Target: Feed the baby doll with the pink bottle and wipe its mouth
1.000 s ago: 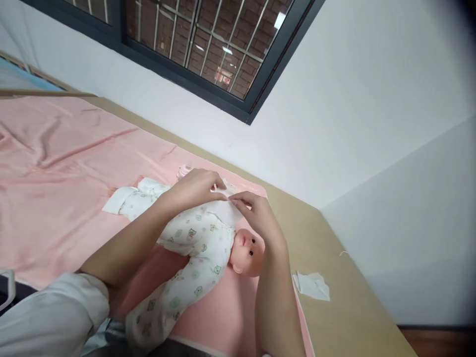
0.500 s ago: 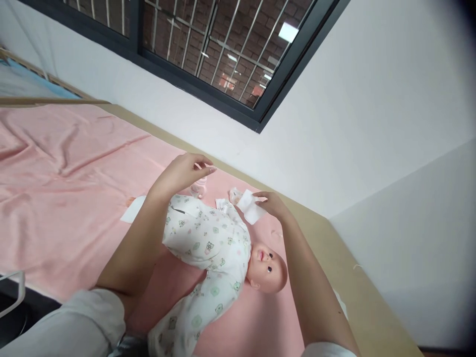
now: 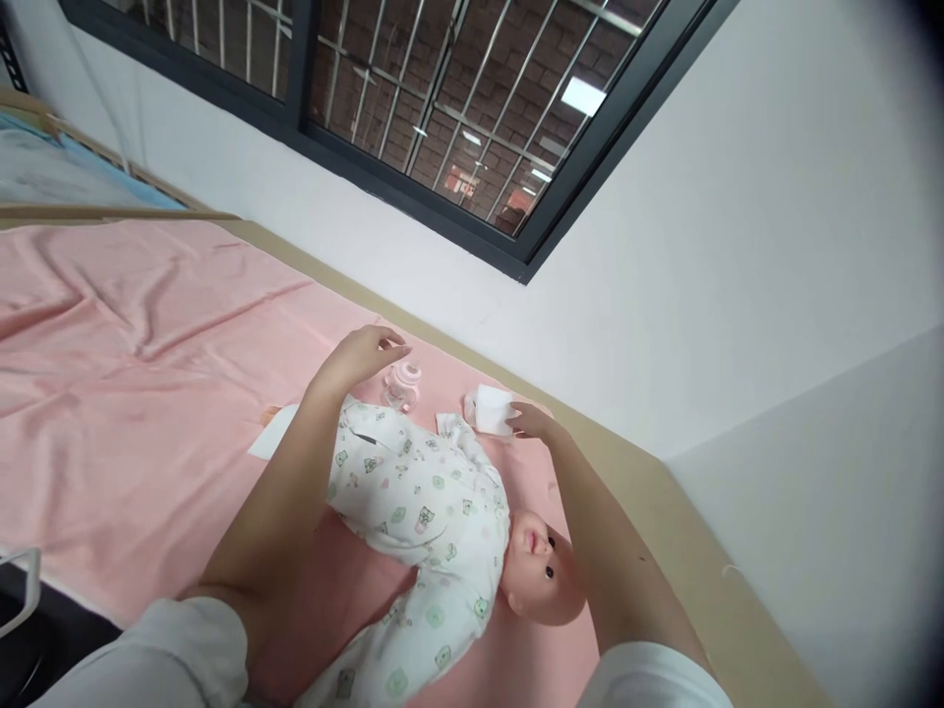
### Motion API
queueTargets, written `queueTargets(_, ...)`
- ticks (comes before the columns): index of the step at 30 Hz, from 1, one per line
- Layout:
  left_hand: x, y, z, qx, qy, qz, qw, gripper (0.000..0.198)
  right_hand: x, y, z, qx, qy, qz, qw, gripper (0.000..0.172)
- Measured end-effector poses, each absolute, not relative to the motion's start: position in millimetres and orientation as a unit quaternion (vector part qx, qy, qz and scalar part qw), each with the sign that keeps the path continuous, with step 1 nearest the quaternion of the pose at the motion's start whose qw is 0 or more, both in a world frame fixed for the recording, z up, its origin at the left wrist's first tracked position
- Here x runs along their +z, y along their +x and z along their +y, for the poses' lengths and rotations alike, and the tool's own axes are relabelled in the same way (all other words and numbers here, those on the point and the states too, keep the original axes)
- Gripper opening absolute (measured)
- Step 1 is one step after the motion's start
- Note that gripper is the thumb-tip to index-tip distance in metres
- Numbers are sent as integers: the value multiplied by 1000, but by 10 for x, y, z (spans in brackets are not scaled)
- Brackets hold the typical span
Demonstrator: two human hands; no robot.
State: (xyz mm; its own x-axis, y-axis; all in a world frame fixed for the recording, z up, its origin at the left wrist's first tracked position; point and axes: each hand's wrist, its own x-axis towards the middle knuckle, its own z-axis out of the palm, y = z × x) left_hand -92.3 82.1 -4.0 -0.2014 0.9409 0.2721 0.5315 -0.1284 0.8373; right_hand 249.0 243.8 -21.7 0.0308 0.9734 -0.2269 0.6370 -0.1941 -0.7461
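A baby doll in a white printed outfit (image 3: 432, 492) lies on its back, its bare head (image 3: 542, 570) toward the right. My left hand (image 3: 363, 356) hovers beyond the doll's body, fingers apart and holding nothing. Just beside its fingertips stands a small clear baby bottle with a pinkish top (image 3: 402, 386). Between the fingers of my right hand (image 3: 537, 421) is a white tissue (image 3: 493, 409), past the end of the doll's sleeve. Something clear shows at the tissue's left edge, mostly covered by it. My right forearm overlaps part of the doll's head.
A wrinkled pink sheet (image 3: 147, 393) covers the tan surface (image 3: 626, 447), which meets a white wall. Above is a dark-framed, barred window (image 3: 442, 108). A white piece (image 3: 271, 433) lies left of my left forearm. A black object with a pale handle (image 3: 29, 590) sits lower left.
My right hand has brought the tissue slightly left, over the clear item. My left hand has moved a little left of the bottle, its fingers closer together. The view has shifted slightly.
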Motion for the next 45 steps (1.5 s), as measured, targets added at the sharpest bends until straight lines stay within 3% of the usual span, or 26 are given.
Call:
queueTargets(10, -234, -837, 1036, 384, 575, 678, 249, 52, -309, 2645, 2475, 441, -627, -579, 278, 44)
queueTargets(23, -458, -753, 1231, 317, 595, 691, 260, 69, -215, 2654, 2439, 603, -507, -438, 434, 17)
queueTargets(27, -518, -714, 1280, 289, 606, 691, 268, 72, -306, 2708, 2426, 596, -550, -426, 400, 10)
queueTargets(37, -596, -823, 1293, 292, 595, 694, 281, 82, -309, 2873, 2327, 544, -625, -464, 314, 22)
queueTargets(41, -695, -827, 1349, 314, 596, 681, 287, 86, -254, 3058, 2220, 497, -631, -496, 331, 27)
queueTargets(45, -799, -841, 1409, 337, 592, 667, 302, 90, -374, 3389, 2123, 346, -603, -595, 402, 25)
